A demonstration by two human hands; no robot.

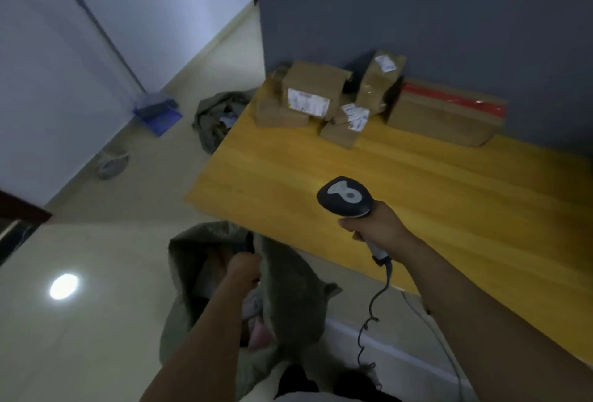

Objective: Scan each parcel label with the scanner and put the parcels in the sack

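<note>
Sack (288, 279) by yellow table (433, 209) w/ parcels (308, 93), grey wall (449, 16).

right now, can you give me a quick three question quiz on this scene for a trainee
1. True or false: the right hand grips the scanner.
2. What does the left hand hold? A the rim of the sack; B a parcel; C a pen.
3. Fill in: the parcels are piled on the yellow ____.
Key: 1 true; 2 A; 3 table.
</note>
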